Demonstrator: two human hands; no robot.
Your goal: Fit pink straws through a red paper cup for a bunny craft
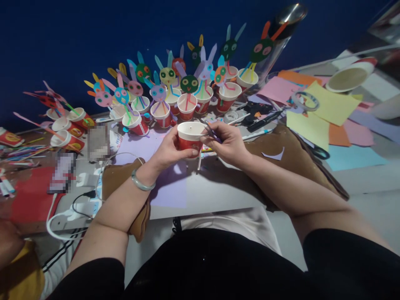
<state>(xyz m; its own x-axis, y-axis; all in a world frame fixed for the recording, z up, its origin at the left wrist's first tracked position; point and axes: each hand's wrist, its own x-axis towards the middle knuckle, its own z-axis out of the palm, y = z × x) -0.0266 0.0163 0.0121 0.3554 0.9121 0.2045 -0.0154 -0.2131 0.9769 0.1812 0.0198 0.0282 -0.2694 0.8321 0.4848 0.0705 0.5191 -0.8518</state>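
Observation:
My left hand (168, 150) is wrapped round a red and white paper cup (188, 143), thumb across its front. The cup is upright with its white mouth facing up and a small dark spot on the inner wall. At the cup's right side, my right hand (229, 141) is closed on scissors (213, 132) with purple handles, the blades close by the rim. Whether they touch the cup I cannot tell. A thin pale strip (199, 160) hangs below the cup. Behind stand several paper cups (161, 113) with colourful paper rabbit figures (189, 84) rising from them.
Coloured paper sheets (337, 108) with a tape roll (304, 101) lie at right. Brown cloth pads (290, 158) flank a lilac sheet (170, 185). At left are a phone (62, 171), cables and a power strip (95, 206). Another person's arm (11, 241) shows lower left.

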